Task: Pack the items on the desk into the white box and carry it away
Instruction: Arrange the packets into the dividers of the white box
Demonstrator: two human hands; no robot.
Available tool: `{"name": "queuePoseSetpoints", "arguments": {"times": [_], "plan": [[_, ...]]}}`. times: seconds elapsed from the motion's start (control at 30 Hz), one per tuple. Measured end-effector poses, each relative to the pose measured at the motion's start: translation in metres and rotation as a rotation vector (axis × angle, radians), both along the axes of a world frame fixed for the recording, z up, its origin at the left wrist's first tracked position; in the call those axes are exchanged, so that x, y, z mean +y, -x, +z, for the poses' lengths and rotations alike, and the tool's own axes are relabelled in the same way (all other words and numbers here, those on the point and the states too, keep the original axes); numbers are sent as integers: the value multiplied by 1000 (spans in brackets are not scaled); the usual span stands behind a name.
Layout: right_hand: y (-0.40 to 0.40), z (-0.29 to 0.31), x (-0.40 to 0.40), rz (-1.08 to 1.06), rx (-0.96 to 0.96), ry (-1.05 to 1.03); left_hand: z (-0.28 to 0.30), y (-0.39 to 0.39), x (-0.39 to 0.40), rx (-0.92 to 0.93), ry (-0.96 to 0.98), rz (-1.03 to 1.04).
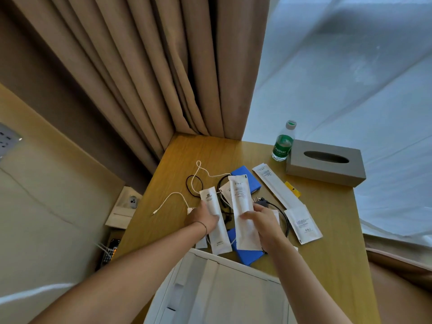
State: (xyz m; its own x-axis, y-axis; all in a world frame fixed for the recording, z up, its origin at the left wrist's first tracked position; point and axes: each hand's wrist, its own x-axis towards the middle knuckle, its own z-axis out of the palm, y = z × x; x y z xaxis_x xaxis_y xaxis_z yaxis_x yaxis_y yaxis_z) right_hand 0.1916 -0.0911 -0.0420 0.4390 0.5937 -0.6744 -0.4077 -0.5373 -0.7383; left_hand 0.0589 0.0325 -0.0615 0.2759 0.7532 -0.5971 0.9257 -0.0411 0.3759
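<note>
A long white sachet (216,220) is pinched in the left hand (203,217), another (243,211) in the right hand (263,222), both above the desk (327,230). They are best carried flat over the open white box (224,291) just below, then released. Five sachets are counted, two white cables, two blue packs; others may be hidden.

A long white packet (214,220) is held in the left grip (203,218), another white packet (243,211) in the right grip (264,224). Below both grips, the white box (224,293) is seen; beyond them, cables (198,176) are strewn on the table (327,253).
</note>
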Motion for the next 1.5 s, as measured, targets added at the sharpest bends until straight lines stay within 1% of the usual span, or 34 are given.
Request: {"name": "queuePoseSetpoints", "arguments": {"times": [0.23,0.33,0.57,0.73,0.93,1.0,1.17,1.33,1.5], "plan": [[18,8,-13,-32,-48,-31,-12,-23,-13,179,-119,-91],[22,15,-19,-34,-54,-39,-14,-23,-14,180,-122,-82],[34,37,-33,-88,-42,-49,-9,-9,6,-45,-19,140],[48,51,-46,-122,-68,-68,1,8,18,-253,9,234],[73,60,-70,-96,-77,-190,34,28,18,-550,-73,330],[83,63,-77,-76,-126,-195,46,38,11,-631,-86,330],[103,68,-97,-43,-211,-208,77,63,-8,-857,-23,411],[129,60,-117,50,-238,-169,104,85,-21,-971,-21,418],[151,32,-127,99,-246,-80,118,103,-31,-1036,24,400]]}}
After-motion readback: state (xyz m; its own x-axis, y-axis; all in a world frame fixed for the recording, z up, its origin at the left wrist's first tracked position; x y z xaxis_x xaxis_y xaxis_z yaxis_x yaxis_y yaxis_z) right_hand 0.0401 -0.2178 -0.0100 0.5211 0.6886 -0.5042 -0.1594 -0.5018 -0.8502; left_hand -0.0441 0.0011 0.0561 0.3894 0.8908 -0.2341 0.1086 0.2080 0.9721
